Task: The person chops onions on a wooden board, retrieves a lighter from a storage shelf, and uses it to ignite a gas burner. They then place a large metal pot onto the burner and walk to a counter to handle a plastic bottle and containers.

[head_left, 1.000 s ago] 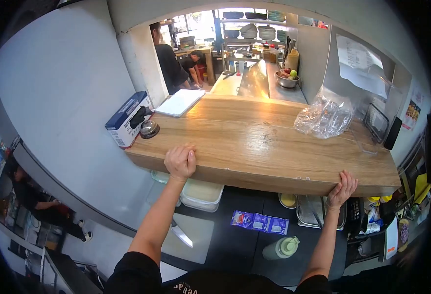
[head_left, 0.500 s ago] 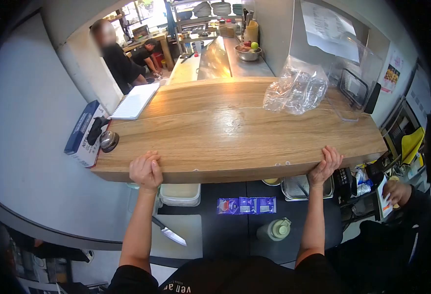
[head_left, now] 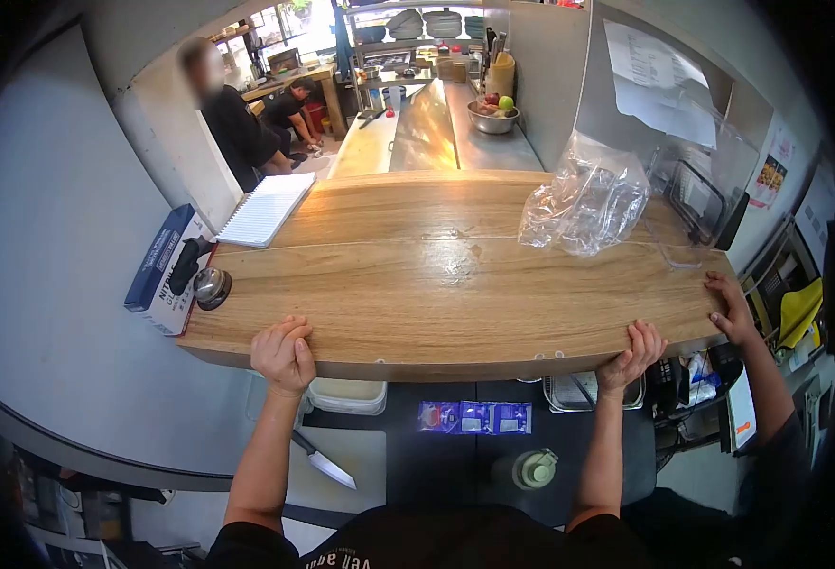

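My left hand [head_left: 283, 355] is closed over the front edge of the wooden counter [head_left: 370, 284], near its left end. Toward the right, my right hand [head_left: 632, 355] grips the same edge, fingers bent on top. On the counter, a metal bell [head_left: 213, 287] and a glove box [head_left: 163, 270] stand beyond my left hand, with a spiral notebook [head_left: 268, 209] behind them. A crumpled clear plastic bag [head_left: 588, 194] lies at the back right. Below the edge, a knife [head_left: 327, 465] rests on a cutting board [head_left: 365, 455].
A co-worker's hand [head_left: 732, 308] rests on the counter's right end. Purple packets [head_left: 475, 417] and a green bottle [head_left: 534, 468] are on the dark lower surface. Two people are in the back left, and a fruit bowl [head_left: 492, 117] stands behind.
The co-worker's hand has moved up from the lower right onto the counter's right end. The view has shifted, so the counter appears lower. My hands still hold its edge.
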Demonstrator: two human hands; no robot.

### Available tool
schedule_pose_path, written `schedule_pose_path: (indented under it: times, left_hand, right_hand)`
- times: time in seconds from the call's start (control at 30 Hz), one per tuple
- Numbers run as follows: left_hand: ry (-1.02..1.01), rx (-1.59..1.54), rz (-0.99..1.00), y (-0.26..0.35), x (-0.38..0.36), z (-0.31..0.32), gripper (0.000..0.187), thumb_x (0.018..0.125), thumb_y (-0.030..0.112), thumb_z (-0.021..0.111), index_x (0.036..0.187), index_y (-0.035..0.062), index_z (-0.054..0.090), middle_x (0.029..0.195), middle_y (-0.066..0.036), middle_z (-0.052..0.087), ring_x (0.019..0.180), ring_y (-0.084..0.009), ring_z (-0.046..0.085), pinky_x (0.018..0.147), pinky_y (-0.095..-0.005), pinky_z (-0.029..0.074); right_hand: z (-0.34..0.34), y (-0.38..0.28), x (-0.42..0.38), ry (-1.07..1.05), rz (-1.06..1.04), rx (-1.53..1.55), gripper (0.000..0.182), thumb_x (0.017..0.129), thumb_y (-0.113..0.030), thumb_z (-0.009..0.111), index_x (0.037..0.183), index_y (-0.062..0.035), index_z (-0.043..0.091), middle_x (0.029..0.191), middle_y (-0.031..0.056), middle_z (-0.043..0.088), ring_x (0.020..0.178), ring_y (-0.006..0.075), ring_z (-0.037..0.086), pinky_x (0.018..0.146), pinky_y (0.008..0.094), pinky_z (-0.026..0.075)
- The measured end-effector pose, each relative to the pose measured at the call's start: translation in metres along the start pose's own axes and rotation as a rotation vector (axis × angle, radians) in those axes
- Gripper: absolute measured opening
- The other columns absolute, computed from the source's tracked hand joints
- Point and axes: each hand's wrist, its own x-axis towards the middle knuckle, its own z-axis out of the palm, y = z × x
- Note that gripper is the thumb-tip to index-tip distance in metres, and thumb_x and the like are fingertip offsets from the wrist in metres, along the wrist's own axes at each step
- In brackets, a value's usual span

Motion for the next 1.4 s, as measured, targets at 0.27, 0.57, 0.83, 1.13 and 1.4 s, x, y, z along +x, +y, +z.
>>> schedule_pose_path:
  times: [0.27, 0.57, 0.83, 1.13, 1.4]
  left_hand:
    - [0.008, 0.016, 0.021, -0.001, -0.004, 0.000, 0.019, 0.083, 0.018, 0.051, 0.078, 0.0105, 0.068, 0.085, -0.005, 0.069, 0.079, -0.0231, 0.065, 0.071, -0.0341, 0.045]
    - [0.103, -0.016, 0.088, -0.010, -0.019, 0.009, 0.031, 0.092, 0.017, 0.043, 0.076, 0.0091, 0.068, 0.080, -0.007, 0.069, 0.072, -0.0245, 0.066, 0.064, -0.0356, 0.048]
    - [0.122, -0.202, 0.169, -0.021, -0.027, 0.010, 0.029, 0.093, 0.017, 0.045, 0.078, 0.0095, 0.069, 0.074, -0.006, 0.067, 0.062, -0.0248, 0.062, 0.052, -0.0363, 0.046]
    - [0.348, -0.294, 0.072, 0.006, -0.040, 0.005, 0.035, 0.094, 0.022, 0.050, 0.069, 0.0059, 0.070, 0.068, -0.008, 0.067, 0.059, -0.0266, 0.061, 0.054, -0.0383, 0.047]
    - [-0.417, -1.186, -0.083, 0.183, -0.217, -0.055, 0.039, 0.090, 0.013, 0.059, 0.123, -0.0040, 0.046, 0.119, -0.020, 0.050, 0.111, -0.0308, 0.050, 0.099, -0.0399, 0.039]
  right_hand:
    - [0.001, 0.003, -0.001, 0.008, -0.014, -0.018, 0.045, 0.099, -0.037, 0.024, 0.109, -0.0090, 0.058, 0.114, 0.0077, 0.058, 0.117, 0.0272, 0.048, 0.110, 0.0478, 0.021]
    - [-0.052, -0.026, 0.029, -0.263, 0.029, -0.054, 0.033, 0.096, -0.024, 0.036, 0.114, -0.0051, 0.056, 0.118, 0.0123, 0.056, 0.117, 0.0323, 0.047, 0.105, 0.0472, 0.029]
    - [-0.178, -0.118, -0.072, -0.373, 0.860, 0.197, 0.028, 0.090, -0.024, 0.053, 0.088, 0.0004, 0.067, 0.080, 0.0186, 0.066, 0.077, 0.0353, 0.065, 0.071, 0.0411, 0.049]
    - [-0.350, -0.243, -0.233, -0.993, 1.008, 0.023, 0.026, 0.090, -0.024, 0.054, 0.091, -0.0012, 0.066, 0.083, 0.0219, 0.065, 0.077, 0.0387, 0.063, 0.069, 0.0459, 0.049]
    - [-0.500, -0.365, -0.380, -1.302, 1.376, -0.109, 0.028, 0.089, -0.027, 0.054, 0.099, -0.0047, 0.067, 0.092, 0.0213, 0.066, 0.089, 0.0394, 0.063, 0.080, 0.0477, 0.049]
